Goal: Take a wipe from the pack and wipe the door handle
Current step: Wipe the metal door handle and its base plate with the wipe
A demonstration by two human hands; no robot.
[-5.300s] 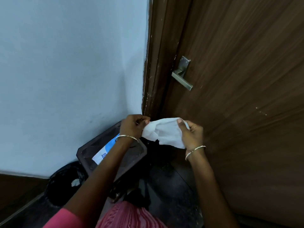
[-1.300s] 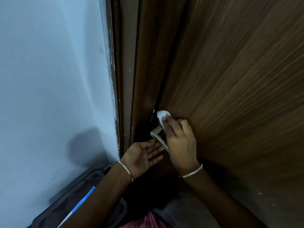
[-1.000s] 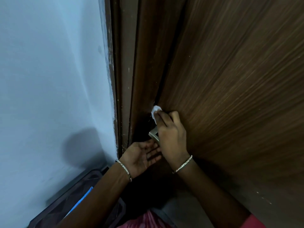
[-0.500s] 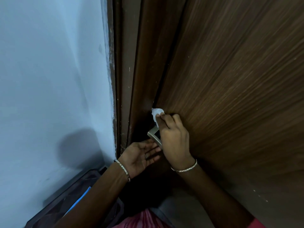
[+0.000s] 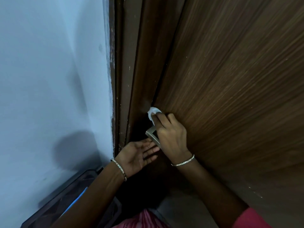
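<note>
A metal lever door handle (image 5: 152, 135) juts from the brown wooden door (image 5: 230, 96) near its left edge. My right hand (image 5: 171, 135) presses a bunched white wipe (image 5: 153, 113) against the door just above the handle's base, and covers most of the lever. Only a small lump of the wipe shows past my fingertips. My left hand (image 5: 139, 155) is held palm up with fingers apart directly under the lever's corner, holding nothing. The wipe pack (image 5: 74, 203) shows as a blue strip at the lower left, mostly hidden behind my left forearm.
A pale blue wall (image 5: 49, 79) fills the left side, meeting the dark door frame (image 5: 125, 71). A dark stool or stand (image 5: 54, 203) carrying the pack sits low by the wall. Pink clothing shows at the bottom edge.
Seconds ago both hands held the unfolded wipe below the handle. Over the last second my right hand has rubbed the bunched wipe slightly up and down at the handle's base; my left hand stays cupped beneath.
</note>
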